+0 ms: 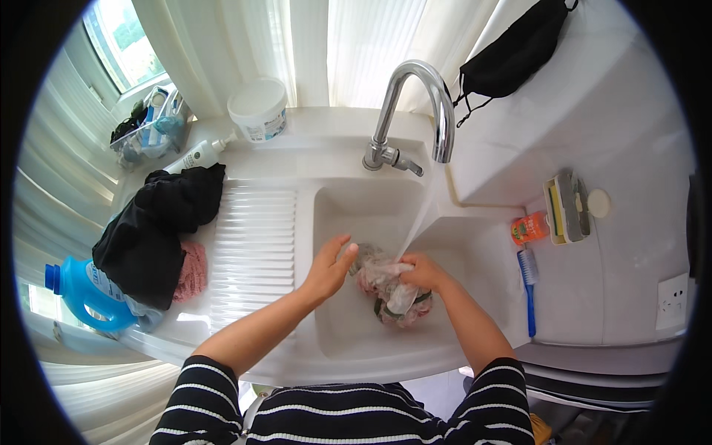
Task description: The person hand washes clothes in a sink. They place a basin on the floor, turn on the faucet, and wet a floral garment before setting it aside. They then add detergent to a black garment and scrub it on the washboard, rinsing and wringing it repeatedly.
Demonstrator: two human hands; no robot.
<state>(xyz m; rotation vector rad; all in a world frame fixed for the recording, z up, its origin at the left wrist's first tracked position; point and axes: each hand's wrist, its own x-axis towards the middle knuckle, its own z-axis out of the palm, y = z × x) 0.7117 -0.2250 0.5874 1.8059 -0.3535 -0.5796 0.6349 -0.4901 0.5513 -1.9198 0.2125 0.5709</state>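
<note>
A wet, bunched-up piece of thin cloth [404, 298], whitish with pink and dark green patches, hangs in the white sink [348, 200]. My right hand [423, 273] grips its upper right part, fingers closed into the folds. Water streams from the chrome faucet [415, 96] down onto the cloth beside that hand. Just left of the cloth, my left hand [331, 265] is held with thumb and fingers apart and nothing in it. Whether its fingertips touch the greyish edge of the cloth, I cannot tell.
Left of the basin lies a ribbed washboard [254, 245]. Beyond it sit black clothing [152, 230], a pink cloth [191, 272] and a blue detergent jug [89, 293]. A white bucket [257, 111] stands behind. Right are a blue brush [528, 285], an orange bottle [528, 228] and a sponge holder [567, 208].
</note>
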